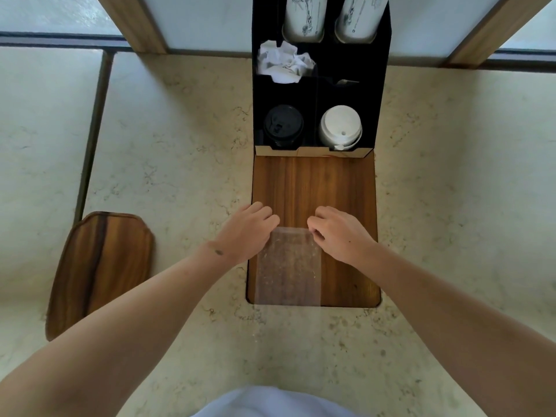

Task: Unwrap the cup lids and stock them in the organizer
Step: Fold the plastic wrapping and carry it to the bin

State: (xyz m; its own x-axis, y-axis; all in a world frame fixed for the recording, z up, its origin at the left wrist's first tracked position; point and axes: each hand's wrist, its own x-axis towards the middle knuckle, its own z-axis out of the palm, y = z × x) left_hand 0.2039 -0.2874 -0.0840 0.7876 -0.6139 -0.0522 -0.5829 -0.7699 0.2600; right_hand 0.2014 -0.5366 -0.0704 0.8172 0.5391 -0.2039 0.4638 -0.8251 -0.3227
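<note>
Lids (340, 127) already sit in the organizer (379, 94); on the board (346, 182) before it lies the wrap (288, 266) (thin, limp, slippery, we judge). Our left hand (245, 228) and right hand (337, 228) pinch its far corners, the best hold.

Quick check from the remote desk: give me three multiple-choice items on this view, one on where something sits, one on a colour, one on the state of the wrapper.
1. Where do the black lids sit in the organizer?
A. front left slot
B. front right slot
C. back row

2. What colour are the lids in the front right slot?
A. black
B. white
C. brown

3. What state is the plastic wrapper in?
A. full of lids
B. crumpled in the organizer
C. flat and empty, top edge pinched by the left hand and right hand

Answers:
1 A, black stack in front on the left.
2 B, white stack there.
3 C, wood shows through it.
</note>
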